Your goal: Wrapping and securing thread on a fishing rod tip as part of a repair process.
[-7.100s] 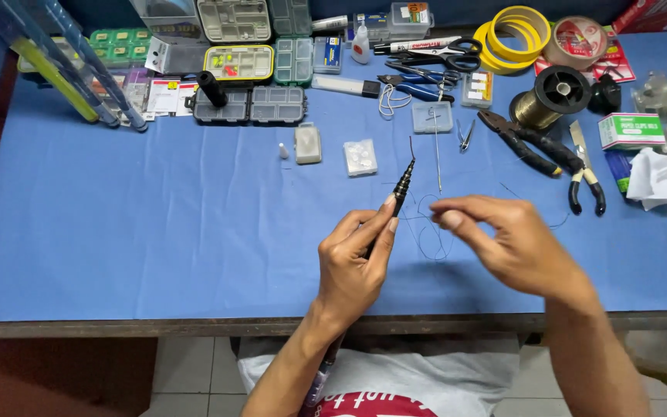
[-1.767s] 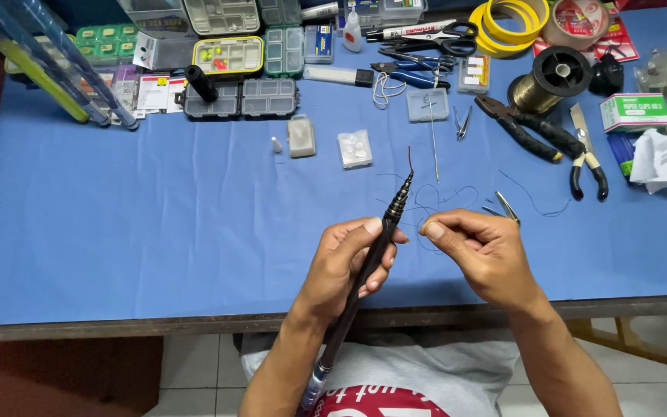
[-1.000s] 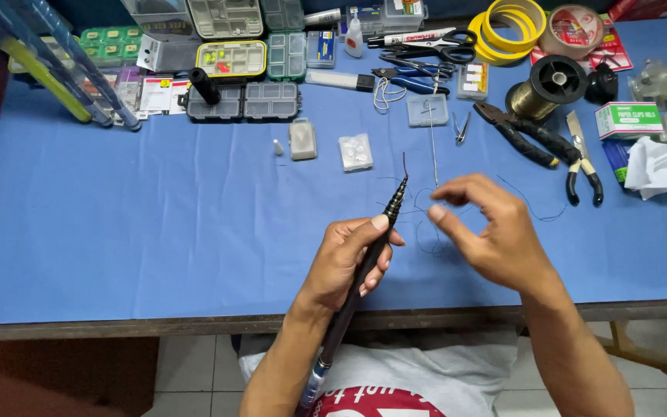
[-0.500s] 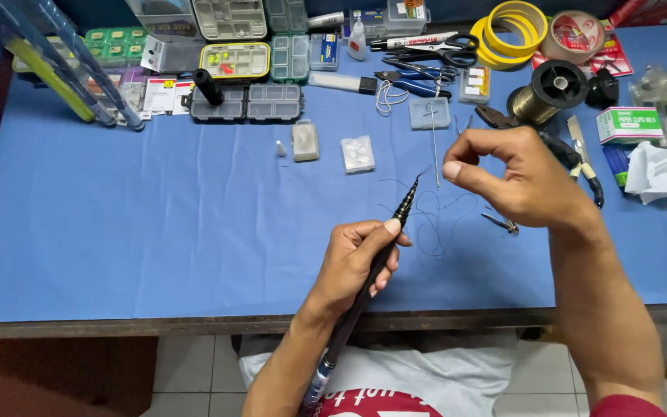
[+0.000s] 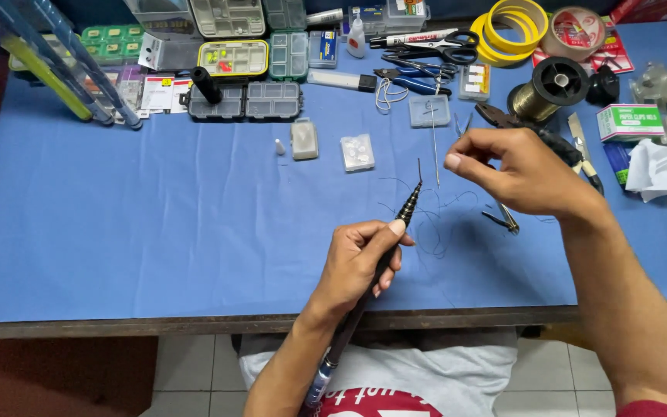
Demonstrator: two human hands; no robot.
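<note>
Above the blue surface (image 5: 156,232), we wrap our left hand (image 5: 360,259) around a dark rod (image 5: 384,255) while our right hand (image 5: 515,170) pinches thin line (image 5: 434,224).

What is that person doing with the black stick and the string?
A person sits at a table with a blue cover. The left hand holds a thin black rod pointing up and away. The right hand is raised above the table, pinching a fine dark line that loops loosely near the rod's tip. Small tackle boxes, pliers, a spool and tape rolls lie along the far edge.
</note>
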